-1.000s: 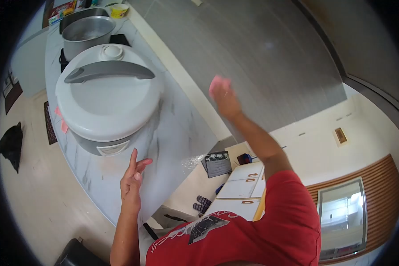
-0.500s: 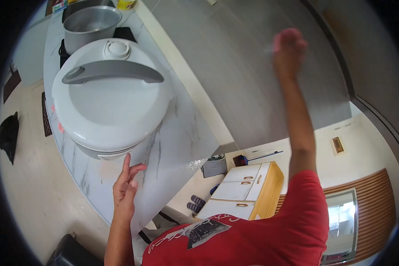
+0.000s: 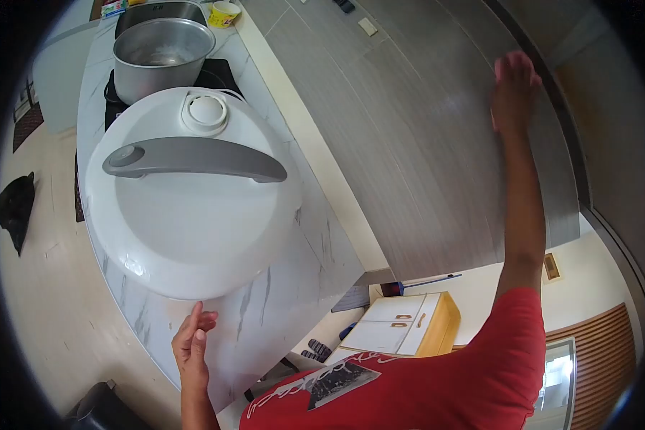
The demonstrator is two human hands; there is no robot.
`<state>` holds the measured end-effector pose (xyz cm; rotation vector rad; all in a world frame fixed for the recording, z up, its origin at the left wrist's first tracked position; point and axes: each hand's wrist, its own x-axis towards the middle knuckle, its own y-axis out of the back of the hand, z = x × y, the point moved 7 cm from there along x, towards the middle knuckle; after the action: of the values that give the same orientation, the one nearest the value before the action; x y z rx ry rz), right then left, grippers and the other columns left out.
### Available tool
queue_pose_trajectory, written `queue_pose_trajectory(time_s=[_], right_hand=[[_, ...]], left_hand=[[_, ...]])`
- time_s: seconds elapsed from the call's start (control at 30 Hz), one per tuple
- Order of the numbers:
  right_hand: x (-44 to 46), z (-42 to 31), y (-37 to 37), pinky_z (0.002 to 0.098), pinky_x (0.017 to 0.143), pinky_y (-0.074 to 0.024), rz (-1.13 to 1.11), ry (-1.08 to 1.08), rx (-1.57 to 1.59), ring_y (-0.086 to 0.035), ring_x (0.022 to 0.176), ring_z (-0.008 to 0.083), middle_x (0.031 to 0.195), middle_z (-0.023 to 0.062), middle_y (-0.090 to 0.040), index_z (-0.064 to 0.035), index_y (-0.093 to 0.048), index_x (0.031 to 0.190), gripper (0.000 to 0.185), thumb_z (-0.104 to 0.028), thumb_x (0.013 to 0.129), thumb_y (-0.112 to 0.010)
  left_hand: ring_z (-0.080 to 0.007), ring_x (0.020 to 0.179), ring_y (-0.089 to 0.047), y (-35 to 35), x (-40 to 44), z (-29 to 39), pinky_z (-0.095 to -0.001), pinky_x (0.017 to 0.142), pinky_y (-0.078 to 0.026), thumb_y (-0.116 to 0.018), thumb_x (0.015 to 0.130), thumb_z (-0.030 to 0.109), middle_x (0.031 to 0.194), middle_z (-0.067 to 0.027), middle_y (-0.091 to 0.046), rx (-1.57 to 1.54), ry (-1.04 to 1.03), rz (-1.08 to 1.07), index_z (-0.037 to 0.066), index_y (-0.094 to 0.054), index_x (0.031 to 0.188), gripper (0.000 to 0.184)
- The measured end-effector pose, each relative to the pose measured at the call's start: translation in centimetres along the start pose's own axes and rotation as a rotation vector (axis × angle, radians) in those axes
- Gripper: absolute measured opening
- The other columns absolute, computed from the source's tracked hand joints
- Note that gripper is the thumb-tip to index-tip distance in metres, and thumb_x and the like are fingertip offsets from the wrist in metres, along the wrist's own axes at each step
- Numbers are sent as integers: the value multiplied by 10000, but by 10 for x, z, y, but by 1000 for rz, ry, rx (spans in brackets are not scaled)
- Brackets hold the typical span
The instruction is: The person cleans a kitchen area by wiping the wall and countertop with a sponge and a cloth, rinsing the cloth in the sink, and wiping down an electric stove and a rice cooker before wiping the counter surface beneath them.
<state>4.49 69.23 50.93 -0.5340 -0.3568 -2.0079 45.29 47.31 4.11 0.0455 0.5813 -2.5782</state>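
Pink cloth point(image 3: 519, 66) fills your right hand point(image 3: 514, 99) at the grey tiled wall point(image 3: 416, 158): seemingly wiping, next needing even pressure; your half-curled left hand point(image 3: 191, 351) looks empty.

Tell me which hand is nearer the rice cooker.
Left. The left hand is by the near edge of the rice cooker; the right hand is far off to the right, at the gray wall.
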Motion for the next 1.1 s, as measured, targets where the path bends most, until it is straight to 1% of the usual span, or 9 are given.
queue_pose_trajectory(time_s=[0.07,0.17,0.3,0.43,0.47,0.5,0.63,0.83,1.1], right_hand=[[25,-49,-13,456,1055,-202,299,-40,277,-292,1288,277,1368,100,-346,-106,-326,1338,424,-195,929,-395],[-5,-224,-59,446,997,-315,133,-18,463,-321,1249,334,1334,163,-378,-11,-304,1327,459,-191,913,-381],[-156,-401,-16,430,1013,-305,-139,598,483,-362,1227,322,1308,182,-411,48,-325,1311,496,-152,868,-422],[-129,-294,-9,440,1075,-197,-551,342,959,-275,1298,305,1399,133,-325,-3,-307,1349,479,-129,894,-392],[-112,-246,-21,446,1075,-194,-45,226,751,-261,1305,323,1392,157,-324,-15,-299,1354,483,-160,903,-397],[-66,-197,-31,466,1066,-212,-205,132,530,-284,1290,343,1383,178,-325,-10,-288,1354,496,-174,906,-422],[76,-84,-6,477,1008,-297,323,-2,260,-418,1159,375,1228,196,-440,11,-424,1216,410,-212,876,-472],[155,-161,-32,450,981,-320,165,25,284,-430,1127,351,1140,167,-482,-23,-477,1142,344,-197,845,-481],[-67,-228,-17,497,1048,-219,-134,329,519,-287,1294,324,1395,182,-307,-31,-286,1358,550,-170,857,-466]], left_hand=[[-206,869,-594,-8,-2,-6,-355,790,-482,-514,879,403,881,-118,-624,-18,-4,-69,-9,-499,1232,543],[-206,830,-602,-17,-7,-12,-351,763,-492,-523,883,367,821,-115,-626,-52,9,-102,-13,-516,1213,504],[-203,814,-599,5,-10,-5,-325,763,-477,-524,891,257,861,-128,-625,-25,3,-36,5,-523,1215,410],[-203,809,-598,28,-8,-10,-324,755,-479,-520,895,243,866,-130,-626,-58,10,33,10,-526,1213,394],[-202,808,-597,32,-7,-15,-325,748,-481,-520,896,250,875,-132,-625,-76,5,47,11,-523,1215,399],[-202,806,-596,32,-4,-18,-326,740,-482,-520,897,257,884,-134,-625,-93,-3,62,12,-520,1217,403],[-216,721,-604,17,5,-22,-332,687,-488,-511,905,250,738,-131,-631,-127,45,13,-21,-614,953,294],[-197,559,-545,35,-13,-33,-333,624,-469,-489,891,339,553,-106,-555,-115,133,227,-3,-539,588,460],[-191,545,-536,40,-2,-19,-295,567,-470,-502,908,291,590,-111,-567,-133,125,61,-15,-564,696,377]])
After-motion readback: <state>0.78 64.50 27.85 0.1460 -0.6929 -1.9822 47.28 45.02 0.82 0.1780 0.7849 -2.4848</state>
